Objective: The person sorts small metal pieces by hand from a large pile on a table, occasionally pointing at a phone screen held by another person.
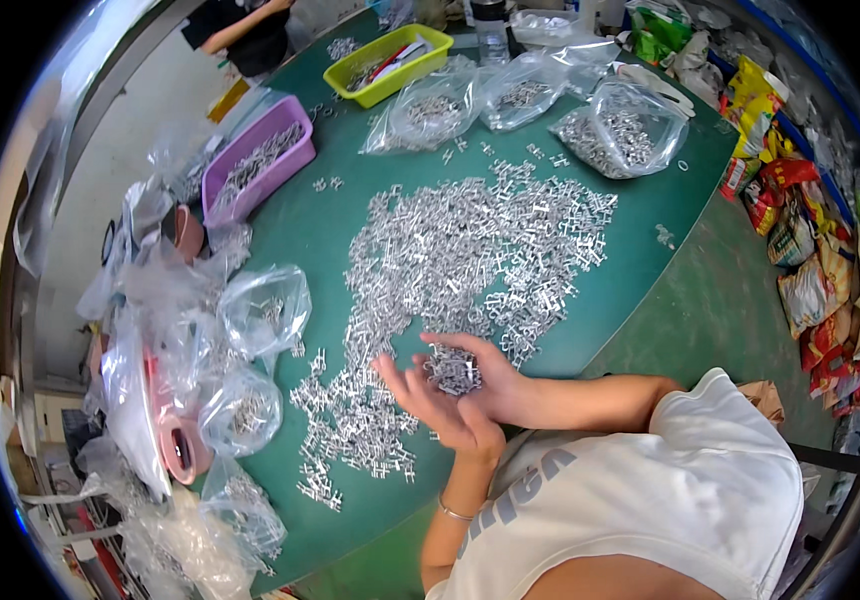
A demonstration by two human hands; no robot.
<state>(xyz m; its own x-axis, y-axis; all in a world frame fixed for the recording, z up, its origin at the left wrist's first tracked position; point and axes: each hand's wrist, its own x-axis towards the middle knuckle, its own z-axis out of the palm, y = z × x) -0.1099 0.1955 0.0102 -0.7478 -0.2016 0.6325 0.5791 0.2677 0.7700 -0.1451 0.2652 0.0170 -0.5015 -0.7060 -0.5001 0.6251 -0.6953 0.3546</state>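
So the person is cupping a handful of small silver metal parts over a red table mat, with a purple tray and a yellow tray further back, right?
Nearly. The head view shows the mat is green, not red. The rest holds: the hands, left hand and right hand, cup a handful of small silver metal parts over it, with the purple tray and the yellow tray further back.

Small silver metal clips point(453, 368) heaped in cupped hands point(460, 395).

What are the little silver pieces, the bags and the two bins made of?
Pieces: likely metal, bright silvery glints. Bags: thin clear plastic film, creased and see-through. Yellow bin and purple bin: probably moulded plastic, solid colour with a smooth, slightly glossy rim.
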